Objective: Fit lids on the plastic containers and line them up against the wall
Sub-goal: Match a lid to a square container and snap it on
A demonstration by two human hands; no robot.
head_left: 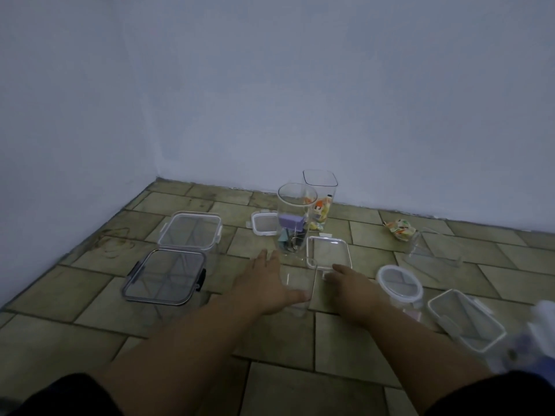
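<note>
Clear plastic container (297, 291) sits on the floor between the spread left hand (267, 283) and the right hand (350, 283), whose fingers seem to pinch the square lid (329, 253) to fit it.

No readable text anywhere in your view.
You've got colourful printed packets in the tall clear square plastic container (320, 202), but their markings blur beyond reading.
</note>
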